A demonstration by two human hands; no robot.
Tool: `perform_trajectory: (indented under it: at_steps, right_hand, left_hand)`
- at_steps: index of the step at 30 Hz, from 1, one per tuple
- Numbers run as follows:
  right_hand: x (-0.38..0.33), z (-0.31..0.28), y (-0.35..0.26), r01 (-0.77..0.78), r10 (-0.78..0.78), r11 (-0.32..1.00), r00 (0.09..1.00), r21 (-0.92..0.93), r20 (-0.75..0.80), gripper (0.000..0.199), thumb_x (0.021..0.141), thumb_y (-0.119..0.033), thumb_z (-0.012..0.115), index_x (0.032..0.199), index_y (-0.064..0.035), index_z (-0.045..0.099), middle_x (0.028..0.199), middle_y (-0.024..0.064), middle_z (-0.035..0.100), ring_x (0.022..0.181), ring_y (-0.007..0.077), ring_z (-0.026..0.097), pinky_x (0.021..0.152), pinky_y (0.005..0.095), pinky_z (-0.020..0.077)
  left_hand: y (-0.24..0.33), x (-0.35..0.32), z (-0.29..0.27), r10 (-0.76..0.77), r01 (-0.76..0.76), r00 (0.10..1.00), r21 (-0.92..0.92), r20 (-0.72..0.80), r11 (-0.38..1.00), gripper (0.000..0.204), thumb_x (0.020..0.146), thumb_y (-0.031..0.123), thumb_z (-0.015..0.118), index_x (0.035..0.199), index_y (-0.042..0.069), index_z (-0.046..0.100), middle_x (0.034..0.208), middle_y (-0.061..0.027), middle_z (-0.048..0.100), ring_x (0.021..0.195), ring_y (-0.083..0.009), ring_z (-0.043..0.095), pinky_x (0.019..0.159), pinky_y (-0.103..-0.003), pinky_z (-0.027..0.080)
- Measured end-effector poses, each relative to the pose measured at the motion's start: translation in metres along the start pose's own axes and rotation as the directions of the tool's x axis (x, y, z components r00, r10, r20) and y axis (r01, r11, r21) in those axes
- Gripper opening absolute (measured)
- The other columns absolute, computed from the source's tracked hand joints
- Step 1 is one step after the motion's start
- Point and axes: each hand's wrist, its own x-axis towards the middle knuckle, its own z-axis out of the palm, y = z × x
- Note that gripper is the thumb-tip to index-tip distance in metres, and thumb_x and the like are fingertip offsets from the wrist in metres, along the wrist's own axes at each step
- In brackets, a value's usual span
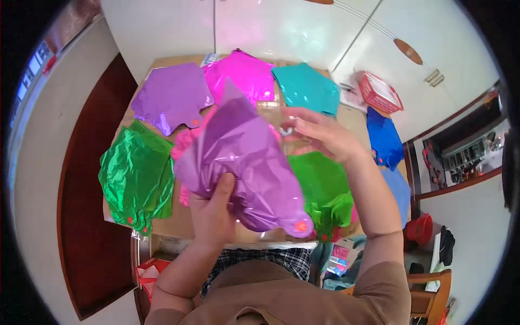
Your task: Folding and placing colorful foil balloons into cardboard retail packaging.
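My left hand grips a limp purple foil balloon, thumb on top, fingers hidden beneath it. It is creased, with a red dot on the tab at its lower right. Right of it, my right hand is raised with fingers apart and slightly blurred; a small pale spot by its fingertips is too unclear to name. Flat foil balloons lie around: purple, magenta, teal, dark green and bright green. Pink foil is partly covered by the held balloon.
The balloons lie on a brown cardboard-covered table. Dark blue foil and light blue foil are at the right edge, below a red-and-white package. White cabinet doors stand behind. A wooden chair is at lower right.
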Motion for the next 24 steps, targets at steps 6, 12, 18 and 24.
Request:
perform_trajectory:
  at_steps: [6, 12, 18, 24]
  right_hand:
    - [-0.082, -0.013, 0.044, 0.002, 0.078, 0.939, 0.973, 0.344, -0.218, 0.034, 0.087, -0.023, 0.063, 0.116, -0.0082, 0.054, 0.096, 0.0018, 0.064, 0.076, 0.0116, 0.062, 0.066, 0.0236, 0.0513]
    - [-0.131, -0.06, 0.09, -0.021, 0.05, 0.998, 0.802, 0.056, -0.595, 0.004, 0.082, -0.011, 0.067, 0.082, -0.0082, 0.064, 0.072, -0.0032, 0.061, 0.059, 0.007, 0.053, 0.054, 0.0212, 0.0378]
    - [-0.155, -0.075, 0.13, -0.035, -0.104, 0.983, 0.708, -0.182, -0.698, 0.015, 0.082, -0.014, 0.067, 0.072, -0.0039, 0.063, 0.067, -0.0013, 0.06, 0.058, 0.0078, 0.051, 0.054, 0.0237, 0.0389]
    - [-0.151, -0.079, 0.138, -0.334, -0.128, 0.835, 0.654, -0.436, -0.745, 0.02, 0.077, -0.016, 0.069, 0.069, 0.0004, 0.062, 0.057, 0.0022, 0.057, 0.053, 0.0102, 0.051, 0.05, 0.0294, 0.0412]
  left_hand:
    - [-0.037, -0.04, 0.042, -0.154, 0.145, 0.985, 0.108, 0.083, 0.984, 0.025, 0.087, 0.003, 0.061, 0.111, 0.003, 0.057, 0.102, -0.0015, 0.059, 0.088, -0.0081, 0.055, 0.076, -0.024, 0.046]
    - [-0.067, -0.057, 0.025, -0.547, 0.492, 0.837, 0.404, 0.023, 0.771, 0.013, 0.088, 0.011, 0.061, 0.095, 0.001, 0.062, 0.082, -0.0017, 0.061, 0.068, -0.0075, 0.055, 0.059, -0.024, 0.045]
    - [-0.099, -0.028, 0.007, -0.209, -0.049, 0.929, 0.659, 0.307, 0.75, 0.057, 0.083, 0.005, 0.062, 0.133, -0.001, 0.035, 0.08, -0.0057, 0.066, 0.069, -0.0136, 0.062, 0.062, -0.029, 0.05]
    - [-0.066, -0.02, 0.04, -0.37, -0.161, 0.889, 0.941, 0.269, 0.297, 0.08, 0.079, 0.003, 0.064, 0.145, 0.006, 0.018, 0.073, -0.0163, 0.064, 0.072, -0.0249, 0.066, 0.069, -0.035, 0.051]
